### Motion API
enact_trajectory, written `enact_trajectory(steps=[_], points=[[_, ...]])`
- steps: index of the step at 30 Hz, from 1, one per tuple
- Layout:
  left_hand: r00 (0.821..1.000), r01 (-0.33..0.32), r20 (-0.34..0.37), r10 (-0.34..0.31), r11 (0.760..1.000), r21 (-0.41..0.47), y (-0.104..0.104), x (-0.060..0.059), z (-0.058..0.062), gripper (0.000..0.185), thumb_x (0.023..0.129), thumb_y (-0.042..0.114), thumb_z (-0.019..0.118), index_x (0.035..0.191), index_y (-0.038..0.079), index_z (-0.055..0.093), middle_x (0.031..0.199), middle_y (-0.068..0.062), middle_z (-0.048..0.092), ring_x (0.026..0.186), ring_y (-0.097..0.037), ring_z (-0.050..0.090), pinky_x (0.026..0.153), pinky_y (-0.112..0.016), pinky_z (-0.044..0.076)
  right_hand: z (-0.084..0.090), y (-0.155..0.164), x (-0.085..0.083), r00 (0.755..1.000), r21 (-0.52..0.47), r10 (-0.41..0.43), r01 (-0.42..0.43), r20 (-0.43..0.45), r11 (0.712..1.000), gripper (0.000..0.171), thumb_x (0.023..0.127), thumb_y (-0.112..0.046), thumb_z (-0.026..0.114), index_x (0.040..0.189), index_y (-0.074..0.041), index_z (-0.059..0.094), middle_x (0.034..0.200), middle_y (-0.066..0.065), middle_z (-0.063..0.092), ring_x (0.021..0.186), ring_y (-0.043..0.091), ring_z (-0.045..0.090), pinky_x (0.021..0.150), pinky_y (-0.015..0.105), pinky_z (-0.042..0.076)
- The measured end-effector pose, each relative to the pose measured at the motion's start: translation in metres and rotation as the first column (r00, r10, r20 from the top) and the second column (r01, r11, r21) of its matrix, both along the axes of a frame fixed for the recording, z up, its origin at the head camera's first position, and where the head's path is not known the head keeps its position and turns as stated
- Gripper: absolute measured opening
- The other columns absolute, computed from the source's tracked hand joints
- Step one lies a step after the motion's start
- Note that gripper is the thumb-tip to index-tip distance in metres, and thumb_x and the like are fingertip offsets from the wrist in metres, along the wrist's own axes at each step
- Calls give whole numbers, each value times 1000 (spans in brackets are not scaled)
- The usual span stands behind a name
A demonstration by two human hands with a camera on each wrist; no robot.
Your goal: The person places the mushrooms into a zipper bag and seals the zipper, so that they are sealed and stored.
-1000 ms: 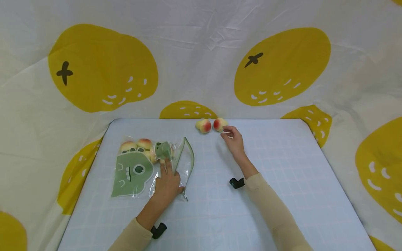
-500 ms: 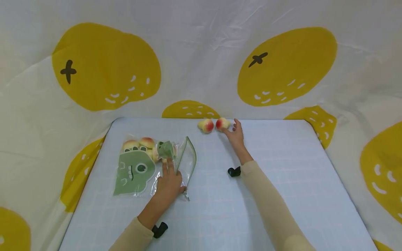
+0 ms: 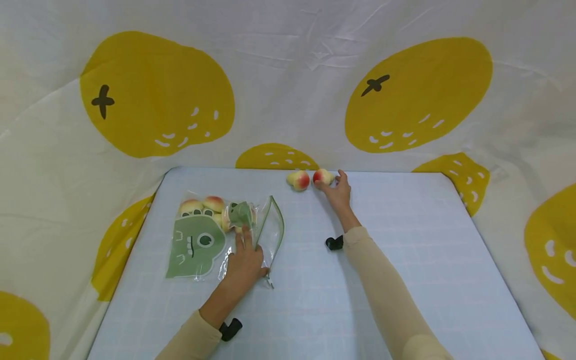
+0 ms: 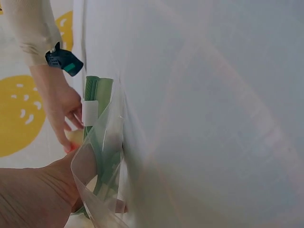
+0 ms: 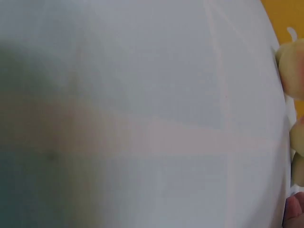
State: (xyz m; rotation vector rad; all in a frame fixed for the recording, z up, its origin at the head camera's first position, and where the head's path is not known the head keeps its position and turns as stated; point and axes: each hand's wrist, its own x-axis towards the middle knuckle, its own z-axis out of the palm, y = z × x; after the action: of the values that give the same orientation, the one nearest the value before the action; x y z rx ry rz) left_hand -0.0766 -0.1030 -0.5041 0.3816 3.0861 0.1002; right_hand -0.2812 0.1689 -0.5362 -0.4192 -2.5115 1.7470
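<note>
Left hand (image 3: pixel 245 262) rests, fingers stretched, on the clear bag (image 3: pixel 198 252) towards the bench's (image 3: pixel 306 320) left edge; right hand (image 3: pixel 338 194) straddles a fruit (image 3: pixel 325 176), wide!
That fruit sits by the far edge: pick-up looks like the step, calling next for a pinch.

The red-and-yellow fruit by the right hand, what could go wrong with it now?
The near fruit sits close to the far edge of the table, so a clumsy nudge from the right hand might roll it off. The second fruit is just beside it and could get bumped too. Also, the left hand rests on the clear bag, which might slide if pushed.
</note>
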Motion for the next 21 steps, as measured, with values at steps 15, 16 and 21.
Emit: enact_trajectory(steps=[15, 16, 21], points=[[1000, -7, 8, 7, 1000, -4, 0, 0, 0, 71, 72, 44, 89, 115, -8, 68, 150, -42, 23, 131, -59, 34, 66, -56, 56, 3, 3, 1, 1000, -17, -9, 9, -7, 1000, 93, 84, -39, 81, 154, -10, 27, 142, 17, 48, 132, 32, 39, 108, 44, 36], [1000, -6, 7, 6, 1000, -4, 0, 0, 0, 71, 72, 44, 89, 114, -8, 68, 150, -42, 23, 131, -60, 34, 66, -56, 55, 2, 3, 0, 1000, -18, -7, 7, -6, 1000, 93, 84, -39, 81, 154, -10, 27, 142, 17, 48, 132, 32, 40, 108, 44, 36], [1000, -4, -4, 4, 1000, -2, 0, 1, 2, 70, 71, 44, 89, 113, -8, 68, 149, -42, 26, 130, -59, 36, 64, -55, 56, 3, 2, 1, 1000, -29, -13, 12, -21, 1000, 92, 83, -37, 82, 152, -8, 30, 141, 19, 49, 131, 32, 41, 108, 44, 36]])
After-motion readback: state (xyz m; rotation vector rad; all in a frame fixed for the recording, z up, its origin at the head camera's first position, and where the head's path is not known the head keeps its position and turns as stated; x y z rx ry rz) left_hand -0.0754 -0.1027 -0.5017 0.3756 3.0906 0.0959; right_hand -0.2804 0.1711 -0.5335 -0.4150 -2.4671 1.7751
